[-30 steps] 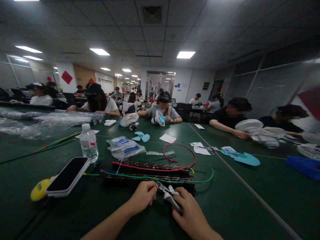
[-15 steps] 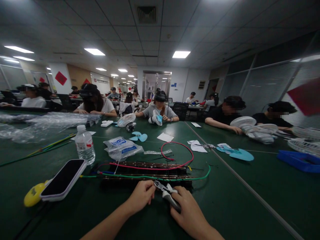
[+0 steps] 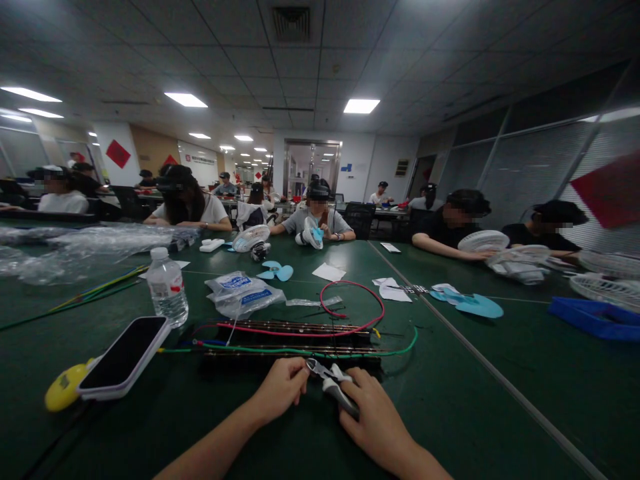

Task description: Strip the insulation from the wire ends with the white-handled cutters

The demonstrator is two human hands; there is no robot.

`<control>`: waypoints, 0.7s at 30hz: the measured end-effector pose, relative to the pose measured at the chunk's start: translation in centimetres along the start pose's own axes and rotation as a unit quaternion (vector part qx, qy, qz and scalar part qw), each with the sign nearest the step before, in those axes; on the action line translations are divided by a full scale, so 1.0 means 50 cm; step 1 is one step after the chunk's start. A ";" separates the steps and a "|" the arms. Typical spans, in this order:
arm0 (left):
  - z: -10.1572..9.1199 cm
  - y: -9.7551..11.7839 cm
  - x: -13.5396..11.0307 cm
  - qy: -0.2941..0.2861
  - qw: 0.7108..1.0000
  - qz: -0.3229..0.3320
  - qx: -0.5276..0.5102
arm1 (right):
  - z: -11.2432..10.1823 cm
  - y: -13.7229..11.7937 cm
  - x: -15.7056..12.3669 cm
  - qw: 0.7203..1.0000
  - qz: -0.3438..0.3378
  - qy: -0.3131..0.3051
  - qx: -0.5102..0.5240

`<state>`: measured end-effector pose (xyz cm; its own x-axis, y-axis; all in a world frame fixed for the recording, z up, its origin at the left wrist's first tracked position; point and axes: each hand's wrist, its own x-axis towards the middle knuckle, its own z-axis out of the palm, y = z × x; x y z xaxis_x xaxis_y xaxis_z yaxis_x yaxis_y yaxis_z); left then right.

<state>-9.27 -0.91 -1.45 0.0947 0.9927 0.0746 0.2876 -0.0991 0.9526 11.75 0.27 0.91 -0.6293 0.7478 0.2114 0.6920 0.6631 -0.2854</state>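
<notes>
My right hand (image 3: 373,417) is wrapped round the grey and white handles of a pair of diagonal cutters (image 3: 336,388). Their metal jaws point up and left, close to the fingertips of my left hand (image 3: 283,387). The left fingers are pinched together; whatever is between them is too small to make out. Just beyond both hands lies a dark rail-like assembly (image 3: 295,363) with copper-coloured strips. A green wire (image 3: 295,353) runs along it, and a red wire (image 3: 295,331) lies over its far part and loops up at the right.
At the left are a phone (image 3: 125,357), a yellow object (image 3: 67,387) and a water bottle (image 3: 167,287). Plastic bags (image 3: 245,297) and a blue fan blade (image 3: 276,271) lie farther off. A blue tray (image 3: 595,319) stands at right. Several people sit around the green table (image 3: 465,407).
The whole view has shifted slightly. My hands and the cutters keep nearly the same pose beside the dark assembly.
</notes>
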 end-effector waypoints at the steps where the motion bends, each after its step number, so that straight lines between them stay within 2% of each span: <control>1: 0.000 0.001 -0.001 0.000 1.000 0.001 0.000 | -0.001 0.000 0.000 1.000 0.001 -0.002 -0.001; 11: 0.000 0.001 -0.002 0.002 1.000 0.012 0.002 | -0.006 -0.008 -0.001 1.000 -0.003 0.009 0.003; 15: -0.001 -0.001 0.000 0.003 1.000 0.012 0.002 | -0.024 -0.011 -0.001 0.998 -0.015 0.055 0.013; 19: -0.003 -0.004 0.000 -0.004 1.000 0.008 0.003 | -0.049 -0.006 0.000 0.994 0.012 0.111 0.020; 21: -0.003 -0.004 0.001 -0.003 1.000 0.008 0.002 | -0.051 -0.002 0.000 0.996 0.011 0.079 0.038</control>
<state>-9.48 -0.85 -1.58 0.1046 0.9906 0.0887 0.2897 -0.1157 0.9501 12.60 0.30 3.33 -0.5463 0.7625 0.3467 0.6732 0.6460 -0.3600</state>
